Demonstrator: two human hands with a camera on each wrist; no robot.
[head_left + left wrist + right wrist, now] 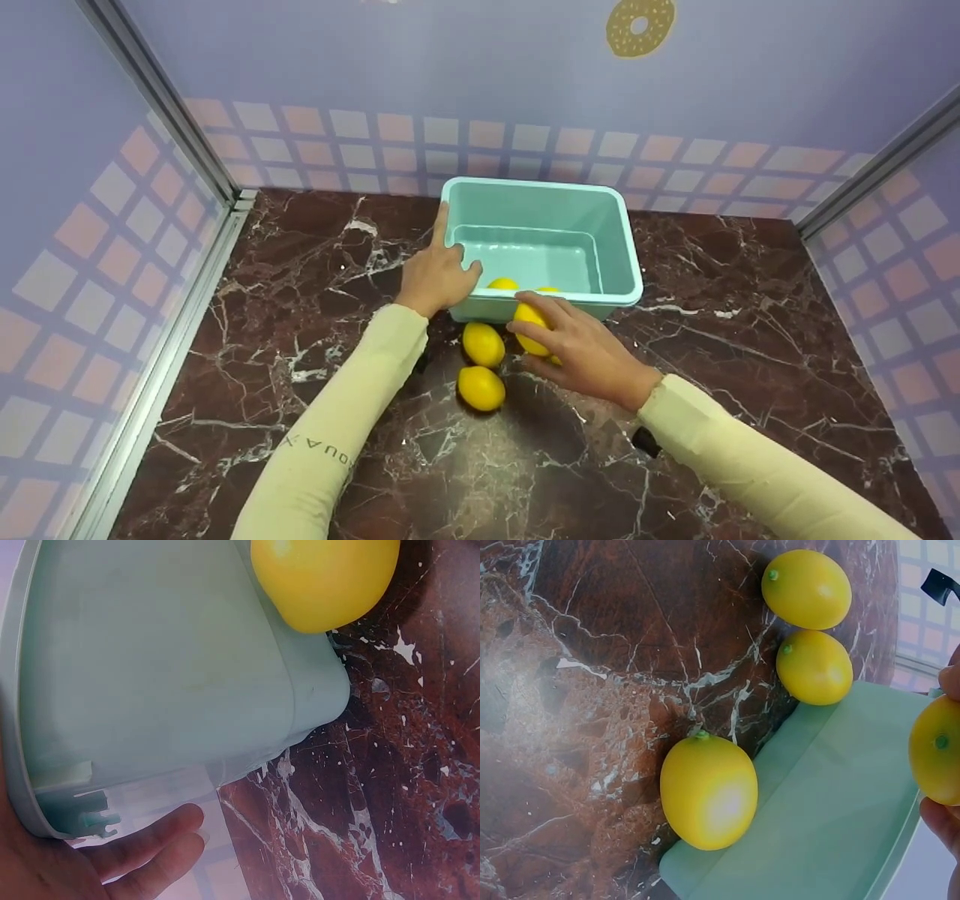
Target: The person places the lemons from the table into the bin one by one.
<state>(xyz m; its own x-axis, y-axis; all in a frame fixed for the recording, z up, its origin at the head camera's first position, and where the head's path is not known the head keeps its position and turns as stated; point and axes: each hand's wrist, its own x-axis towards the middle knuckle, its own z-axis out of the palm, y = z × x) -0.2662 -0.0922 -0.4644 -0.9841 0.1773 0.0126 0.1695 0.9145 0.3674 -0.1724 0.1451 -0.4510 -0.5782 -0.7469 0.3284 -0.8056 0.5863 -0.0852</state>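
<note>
A light green plastic bin (540, 202) stands on the marbled surface, with two lemons, one a yellow lemon (503, 284), partly hidden behind its near wall. At the bin's near left corner rests my left hand (439, 277), its index finger stretched along the left rim and two straight fingers outside the wall. My right hand (581, 345) pinches a lemon (937, 750) between thumb and fingers beside the near rim. Outside the bin lie a lemon (484, 345) close to the wall, a nearer lemon (481, 388), and a lemon (709, 793) mostly covered by my right hand in the head view.
Dark red marbled tabletop (315, 300) surrounds the bin. Behind it rises a lilac wall (450, 67) with pink and white squares; similar panels stand at both sides, and a metal frame post (165, 97) marks the left back corner.
</note>
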